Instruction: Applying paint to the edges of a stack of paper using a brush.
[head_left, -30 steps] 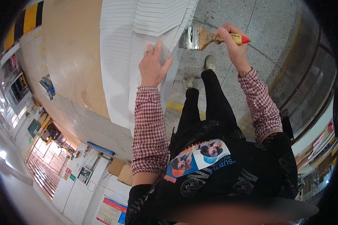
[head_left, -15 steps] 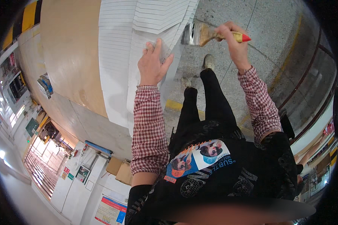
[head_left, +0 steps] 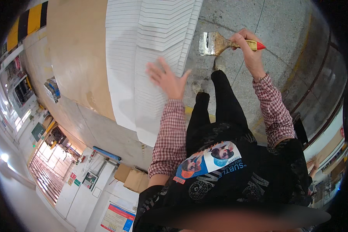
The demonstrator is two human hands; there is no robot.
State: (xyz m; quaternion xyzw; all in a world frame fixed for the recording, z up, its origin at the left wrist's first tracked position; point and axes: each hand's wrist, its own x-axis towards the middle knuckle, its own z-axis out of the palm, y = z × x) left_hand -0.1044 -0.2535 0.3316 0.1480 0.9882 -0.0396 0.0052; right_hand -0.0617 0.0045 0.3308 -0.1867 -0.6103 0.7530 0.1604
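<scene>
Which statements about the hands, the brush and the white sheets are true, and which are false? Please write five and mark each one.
1. The right hand holds a brush. True.
2. The handle end of the brush is blue. False: the handle end is red.
3. The left hand has its fingers spread. True.
4. The sleeves are plain black down to the wrists. False: the forearm sleeves are red-and-white checked.
5. In the picture, the tan board lies left of the white lined sheets. True.
</scene>
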